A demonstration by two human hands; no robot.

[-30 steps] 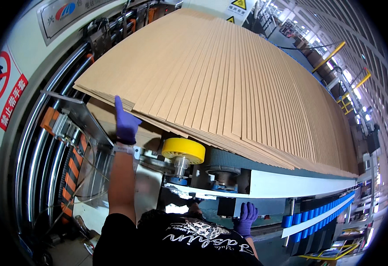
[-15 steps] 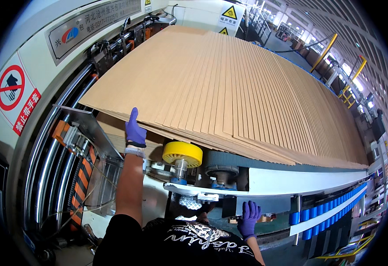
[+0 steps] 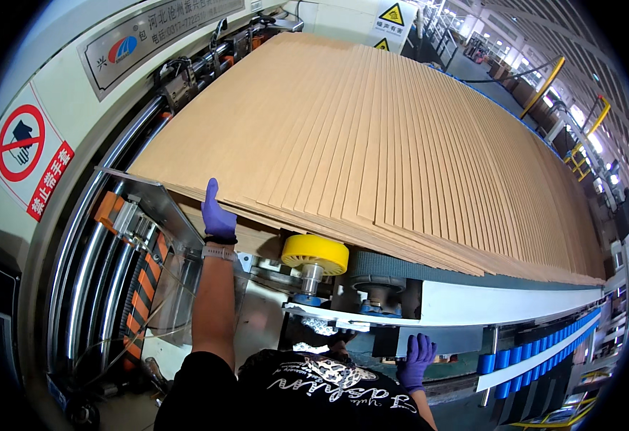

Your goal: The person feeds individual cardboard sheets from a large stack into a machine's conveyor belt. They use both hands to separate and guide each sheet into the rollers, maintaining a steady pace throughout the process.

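Note:
A big fanned stack of brown cardboard sheets lies on the machine's feed bed, its layers overlapping toward the right. At the stack's near left edge is my left hand, in a purple glove. Its thumb laps up over the sheets' edge and the other fingers are hidden beneath, so it is closed on the sheets. My right hand, also purple-gloved, has its fingers stretched out by a grey panel under the white side rail. Nothing shows in it.
Left of the stack stand an upright metal plate and long chrome rollers. A yellow wheel sits below the near edge, beside a grey belt pulley. Blue rollers line the lower right.
The view has shifted somewhat. Against the yellow wheel and the metal plate, my left hand and the stack's near left corner have moved left. My right hand stays by the grey panel.

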